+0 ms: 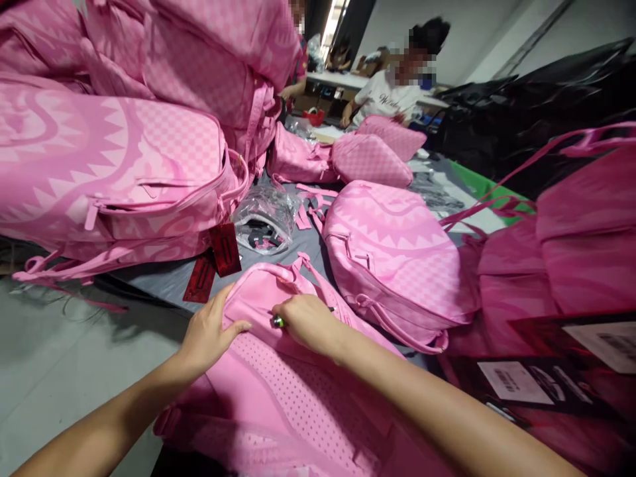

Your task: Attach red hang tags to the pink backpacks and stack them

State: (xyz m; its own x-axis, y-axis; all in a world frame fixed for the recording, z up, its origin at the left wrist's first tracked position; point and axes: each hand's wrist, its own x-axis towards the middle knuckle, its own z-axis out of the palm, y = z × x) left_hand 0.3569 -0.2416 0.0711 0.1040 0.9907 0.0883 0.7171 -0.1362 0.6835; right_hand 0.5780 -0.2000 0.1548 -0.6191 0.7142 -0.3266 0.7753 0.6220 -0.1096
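Observation:
A pink backpack [298, 358] with a dotted mesh panel lies in front of me, partly covered by my forearms. My left hand [213, 328] grips its upper left edge, thumb over the pink fabric and fingers behind. Above the backpack's smooth upper part, my right hand [303, 321] is closed around a small dark tool with a green band [278, 321]; a thin tip shows past the knuckles. Just right of it sits another pink backpack [392, 252] with a zigzag print.
Pink backpacks [173, 59] are piled at the left, with red tags [226, 248] hanging down. A clear plastic bag [265, 218] lies on the grey table cover [163, 271]. More backpacks [586, 232] stand at the right. A person [392, 93] in a white shirt is across the table.

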